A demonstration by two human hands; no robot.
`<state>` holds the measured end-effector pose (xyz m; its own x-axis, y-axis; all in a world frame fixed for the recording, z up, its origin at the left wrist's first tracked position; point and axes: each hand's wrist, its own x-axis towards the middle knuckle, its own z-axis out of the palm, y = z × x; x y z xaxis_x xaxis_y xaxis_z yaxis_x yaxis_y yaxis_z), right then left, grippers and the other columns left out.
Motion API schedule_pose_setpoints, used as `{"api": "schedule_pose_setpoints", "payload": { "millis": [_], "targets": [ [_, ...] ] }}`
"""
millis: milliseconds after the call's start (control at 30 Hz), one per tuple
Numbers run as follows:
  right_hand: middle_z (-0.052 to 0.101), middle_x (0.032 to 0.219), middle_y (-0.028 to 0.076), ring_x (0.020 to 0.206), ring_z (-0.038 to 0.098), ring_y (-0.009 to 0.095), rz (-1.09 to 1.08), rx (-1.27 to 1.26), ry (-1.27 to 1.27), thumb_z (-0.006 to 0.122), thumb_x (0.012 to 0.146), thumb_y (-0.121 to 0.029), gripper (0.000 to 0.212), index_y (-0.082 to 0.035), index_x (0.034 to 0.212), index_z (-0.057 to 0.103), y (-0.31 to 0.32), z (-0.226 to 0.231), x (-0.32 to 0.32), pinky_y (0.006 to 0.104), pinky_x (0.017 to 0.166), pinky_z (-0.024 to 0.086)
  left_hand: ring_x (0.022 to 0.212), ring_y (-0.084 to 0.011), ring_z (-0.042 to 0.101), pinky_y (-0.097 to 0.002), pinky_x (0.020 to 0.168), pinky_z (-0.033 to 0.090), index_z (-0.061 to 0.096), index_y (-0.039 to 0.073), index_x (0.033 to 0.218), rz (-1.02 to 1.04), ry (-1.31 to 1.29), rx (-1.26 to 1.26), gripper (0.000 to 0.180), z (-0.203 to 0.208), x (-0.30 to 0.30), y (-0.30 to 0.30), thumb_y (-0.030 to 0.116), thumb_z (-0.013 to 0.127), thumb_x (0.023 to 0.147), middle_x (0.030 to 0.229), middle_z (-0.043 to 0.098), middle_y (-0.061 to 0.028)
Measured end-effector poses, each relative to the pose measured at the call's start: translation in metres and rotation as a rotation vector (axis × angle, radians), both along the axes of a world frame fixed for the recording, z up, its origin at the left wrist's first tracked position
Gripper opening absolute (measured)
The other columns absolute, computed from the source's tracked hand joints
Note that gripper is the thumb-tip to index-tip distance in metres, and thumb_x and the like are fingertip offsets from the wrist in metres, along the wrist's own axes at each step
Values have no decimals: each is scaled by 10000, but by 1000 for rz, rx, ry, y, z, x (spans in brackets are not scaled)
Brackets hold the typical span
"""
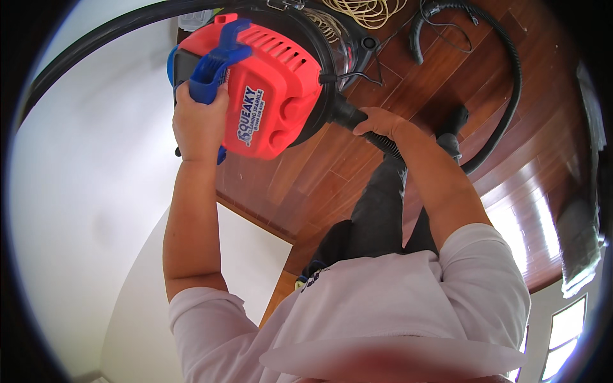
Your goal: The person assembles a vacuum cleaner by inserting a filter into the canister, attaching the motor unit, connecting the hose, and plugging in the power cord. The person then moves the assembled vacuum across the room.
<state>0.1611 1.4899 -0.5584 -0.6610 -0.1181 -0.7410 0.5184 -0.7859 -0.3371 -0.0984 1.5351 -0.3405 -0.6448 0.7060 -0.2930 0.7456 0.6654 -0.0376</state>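
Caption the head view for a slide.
Left hand grips the blue handle of a red-topped vacuum cleaner; right hand holds its black hose.

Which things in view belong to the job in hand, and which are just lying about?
In use:
- red vacuum top, left grip on its blue handle
- black hose, right grip around it

Apparently lying about:
- coiled cream cord
- curved black tube; link to held hose unclear

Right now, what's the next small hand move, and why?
Probably steady the ribbed hose with the right hand: it's on the hose beside the black cuff, while the left hand grips the blue handle of the red-topped canister vacuum.
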Motion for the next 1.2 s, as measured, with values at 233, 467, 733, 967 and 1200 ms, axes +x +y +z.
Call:
{"api": "schedule_pose_setpoints", "payload": {
  "millis": [233, 467, 733, 967, 1200],
  "targets": [
    [585, 857, 154, 765, 590, 258, 142, 619, -142, 664, 640, -227, 516, -22, 1081, 491, -13, 14, -16, 347, 700, 480, 819, -336, 590, -372, 729, 456, 493, -7, 1023, -10, -15, 36, 478, -1, 2, 2, 324, 633, 708, 877, 604, -178],
    [585, 954, 171, 945, 554, 281, 331, 779, -257, 660, 631, -242, 553, -47, 1113, 472, -8, 27, -29, 335, 817, 447, 831, -327, 590, -367, 742, 451, 487, -17, 1024, 8, -12, 35, 480, -3, 2, 3, 309, 640, 707, 885, 605, -172],
    [584, 933, 192, 881, 573, 316, 263, 653, -93, 670, 607, -282, 528, -17, 1031, 501, 9, 22, -25, 362, 779, 453, 840, -318, 589, -361, 745, 453, 492, -14, 1011, 19, 7, 29, 459, -6, 2, 2, 290, 648, 705, 900, 601, -171],
    [593, 923, 154, 836, 590, 282, 300, 634, -116, 674, 606, -268, 607, -36, 1127, 466, -2, 14, -31, 359, 744, 463, 827, -312, 590, -358, 746, 453, 493, -13, 998, 43, 16, 28, 446, -6, 5, 4, 280, 653, 703, 888, 600, -166],
    [598, 888, 125, 766, 591, 207, 76, -135, 165, 688, 599, -276, 646, -30, 1147, 451, 13, -22, -23, 306, 679, 468, 837, -299, 588, -354, 751, 451, 495, -9, 1001, 47, -31, 23, 439, -3, 2, 5, 278, 650, 708, 904, 597, -158]
  ]
}}
